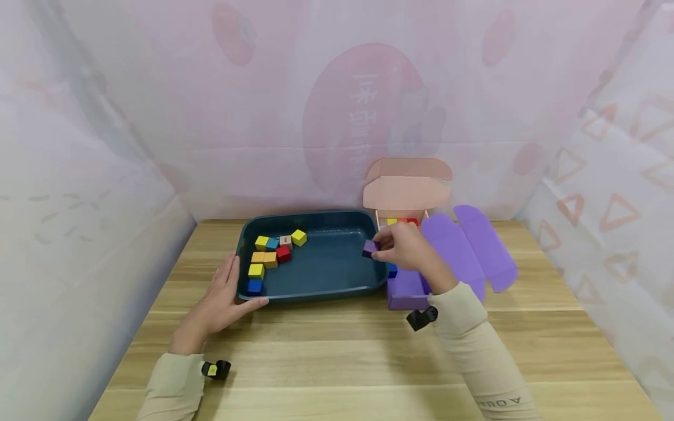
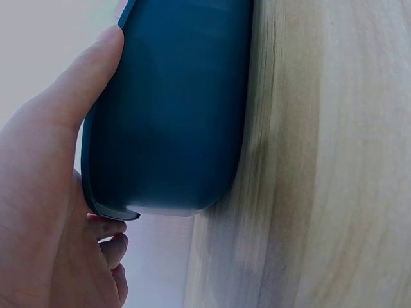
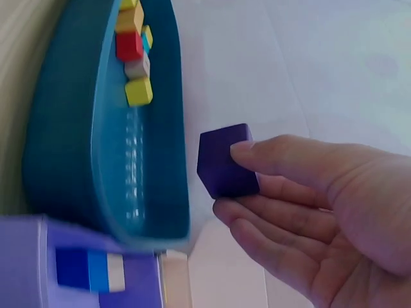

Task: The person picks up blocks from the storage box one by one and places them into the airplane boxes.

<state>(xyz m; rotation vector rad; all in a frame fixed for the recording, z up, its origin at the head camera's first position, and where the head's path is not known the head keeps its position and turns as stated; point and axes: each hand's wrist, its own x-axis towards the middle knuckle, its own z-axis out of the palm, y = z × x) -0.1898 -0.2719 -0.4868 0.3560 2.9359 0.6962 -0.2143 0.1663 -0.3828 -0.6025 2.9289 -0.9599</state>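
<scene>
A dark teal tray [image 1: 326, 263] lies on the table, with several coloured cubes grouped toward its left side. My left hand [image 1: 218, 303] rests at the tray's front left corner. Its thumb lies on the front rim and its straight fingers along the left side; the left wrist view shows that thumb on the tray wall [image 2: 173, 115]. My right hand [image 1: 408, 245] pinches a purple cube [image 3: 225, 160] between thumb and fingers, raised over the tray's right end. Just under that hand stand a purple box [image 1: 408, 301] and, behind it, a pink box [image 1: 408, 193].
Both boxes have their lids open; the purple lid [image 1: 463, 251] spreads to the right. Blue, light blue and white cubes [image 3: 96, 269] lie in the purple box. Yellow and red pieces [image 1: 412, 221] show in the pink box. Printed cloth [image 1: 263, 117] hangs behind the wooden table [image 1: 326, 356].
</scene>
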